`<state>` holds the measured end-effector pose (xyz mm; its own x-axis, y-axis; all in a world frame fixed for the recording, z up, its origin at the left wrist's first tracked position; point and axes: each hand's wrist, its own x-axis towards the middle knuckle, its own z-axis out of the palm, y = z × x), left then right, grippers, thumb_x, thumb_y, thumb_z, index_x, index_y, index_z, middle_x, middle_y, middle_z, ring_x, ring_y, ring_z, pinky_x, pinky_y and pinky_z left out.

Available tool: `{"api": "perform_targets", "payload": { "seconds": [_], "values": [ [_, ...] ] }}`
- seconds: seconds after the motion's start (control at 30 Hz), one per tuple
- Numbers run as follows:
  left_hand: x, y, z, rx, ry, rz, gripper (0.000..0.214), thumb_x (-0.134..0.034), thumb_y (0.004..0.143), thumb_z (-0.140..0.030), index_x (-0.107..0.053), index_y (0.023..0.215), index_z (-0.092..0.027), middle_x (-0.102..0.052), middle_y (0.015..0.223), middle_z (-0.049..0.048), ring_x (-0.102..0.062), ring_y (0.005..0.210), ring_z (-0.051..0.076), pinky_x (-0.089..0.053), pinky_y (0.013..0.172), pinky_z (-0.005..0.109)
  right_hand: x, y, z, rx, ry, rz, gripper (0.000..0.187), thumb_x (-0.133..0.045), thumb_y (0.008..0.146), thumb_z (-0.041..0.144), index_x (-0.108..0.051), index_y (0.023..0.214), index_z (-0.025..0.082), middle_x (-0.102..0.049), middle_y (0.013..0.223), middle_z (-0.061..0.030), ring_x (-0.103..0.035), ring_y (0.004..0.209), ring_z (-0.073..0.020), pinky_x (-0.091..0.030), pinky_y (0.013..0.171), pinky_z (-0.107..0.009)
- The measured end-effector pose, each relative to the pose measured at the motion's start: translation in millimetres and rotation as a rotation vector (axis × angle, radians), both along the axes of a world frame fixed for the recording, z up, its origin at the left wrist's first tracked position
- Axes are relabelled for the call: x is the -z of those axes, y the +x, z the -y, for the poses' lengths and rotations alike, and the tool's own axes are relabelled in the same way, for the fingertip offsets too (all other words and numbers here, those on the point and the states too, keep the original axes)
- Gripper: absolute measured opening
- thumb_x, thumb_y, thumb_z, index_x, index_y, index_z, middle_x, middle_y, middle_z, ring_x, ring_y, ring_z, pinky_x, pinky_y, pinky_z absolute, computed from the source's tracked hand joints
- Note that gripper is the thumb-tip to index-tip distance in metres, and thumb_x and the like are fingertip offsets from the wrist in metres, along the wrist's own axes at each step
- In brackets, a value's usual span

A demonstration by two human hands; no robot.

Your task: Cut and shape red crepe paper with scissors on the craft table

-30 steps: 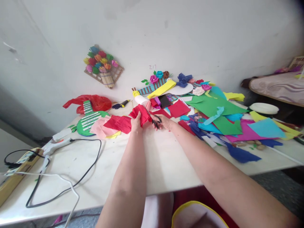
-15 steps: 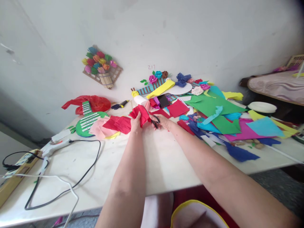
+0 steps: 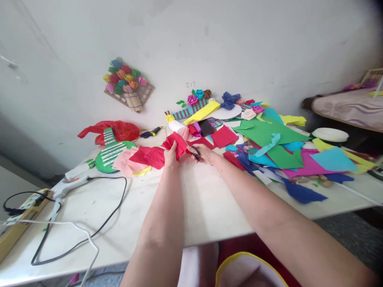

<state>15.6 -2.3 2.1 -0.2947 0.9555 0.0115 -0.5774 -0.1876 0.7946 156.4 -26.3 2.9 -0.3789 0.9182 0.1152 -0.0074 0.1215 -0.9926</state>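
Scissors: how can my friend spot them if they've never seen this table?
On the pale table, follow the person's right arm to its far end. The right hand holds the scissors, pointing toward the red paper in the left hand. Their dark looped handle sets them apart from the bright papers around and the flat black rectangle behind.

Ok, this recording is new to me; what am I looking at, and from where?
There's no machine: these are a person's two bare hands, seen by one head-worn camera looking forward and down. The left hand holds crinkled bright-red paper; the right hand holds black-handled metal scissors, whose blades meet that paper. On the whitish table, to the left, lie a green guitar-shaped board with white strips and a white gun-shaped tool with a black cord. Overlapping green, blue, magenta and yellow paper sheets spread rightward.
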Motion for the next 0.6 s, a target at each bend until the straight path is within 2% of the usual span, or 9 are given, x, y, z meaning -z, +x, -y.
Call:
{"api": "perform_targets", "payload": {
  "seconds": [0.23,0.6],
  "values": [
    [1.0,-0.8,-0.8,-0.005,0.0,0.002,0.013,-0.065,0.069,-0.018,-0.06,0.073,-0.007,-0.066,0.068,0.0097,-0.063,0.057,0.017,-0.053,0.062,0.029,0.3,-1.4,-0.7,0.014,-0.017,-0.024,0.035,-0.057,0.072,0.05,-0.049,0.071,0.015,-0.05,0.048,0.0038,-0.042,0.034,-0.0039,-0.028,0.031,-0.015],
    [5.1,-2.1,-5.6,-0.022,0.003,-0.002,0.016,-0.066,0.067,-0.019,-0.059,0.076,-0.008,-0.066,0.069,0.0096,-0.064,0.059,0.019,-0.053,0.064,0.034,3.5,-3.4,-5.9,0.019,0.025,-0.003,0.036,-0.057,0.071,0.05,-0.047,0.07,0.015,-0.05,0.05,0.0044,-0.042,0.032,-0.0036,-0.02,0.027,-0.014]
  ]
}}
